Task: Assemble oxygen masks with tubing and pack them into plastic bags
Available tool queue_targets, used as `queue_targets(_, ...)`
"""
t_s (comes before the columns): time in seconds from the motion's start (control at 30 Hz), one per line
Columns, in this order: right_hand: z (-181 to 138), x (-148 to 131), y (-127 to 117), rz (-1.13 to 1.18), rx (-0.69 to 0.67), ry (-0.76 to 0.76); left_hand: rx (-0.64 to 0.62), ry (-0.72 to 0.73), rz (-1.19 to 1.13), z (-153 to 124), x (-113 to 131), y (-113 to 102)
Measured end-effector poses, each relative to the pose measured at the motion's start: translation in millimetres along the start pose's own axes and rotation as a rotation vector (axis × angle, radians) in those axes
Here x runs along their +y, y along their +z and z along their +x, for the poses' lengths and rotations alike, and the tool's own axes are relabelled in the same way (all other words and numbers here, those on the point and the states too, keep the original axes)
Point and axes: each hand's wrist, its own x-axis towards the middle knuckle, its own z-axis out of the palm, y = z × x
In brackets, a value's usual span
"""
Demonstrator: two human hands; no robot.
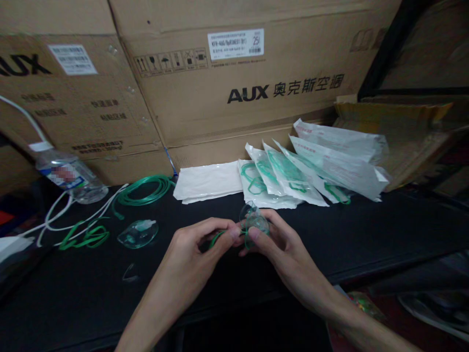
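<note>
Head view, looking down: clear oxygen mask (255, 222) pinched between both hands, raised just above the black tabletop (366, 230), close in front of the body. Right hand (273, 239) curled round the mask, thumb pressed on its near face and fingers behind, steadying the clear shell so it cannot turn. Left hand (198, 242) closed in a fingertip pinch on a thin green strap (217, 238) beside the mask, thumb and forefinger pressed together right at the edge of the shell; probably held that tight because the strap is slim and springy. Whether the strap end is already fastened to the mask cannot be told, fingers covering the joint.

Just beyond the grip, against the cardboard boxes (234, 93): a fanned row of sealed packets (286, 181) showing green tubing inside, leaning one on another, with a flat white empty-looking bag (208, 182) beside them. Further to the left of the grip: a second clear mask (138, 233) lying loose on the tabletop, apart from the hands, and a small clear piece (130, 274) nearer the table edge. Beyond that mask, a coil of green tubing (146, 191) and a smaller green loop (86, 237) tangled with white cable (54, 215). Furthest left, a plastic water bottle (69, 175) tilted near the boxes, well away from the grip.
</note>
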Motion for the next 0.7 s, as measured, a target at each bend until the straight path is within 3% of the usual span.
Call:
queue_targets(0.27,-0.6,0.1,1.4,-0.048,0.045,0.002,0.010,0.114,0.126,0.4,-4.6,-3.1)
queue_targets(0.7,-1.5,-1.9,0.5,-0.068,0.027,0.001,-0.009,0.124,0.116,0.8,-2.7,-5.0)
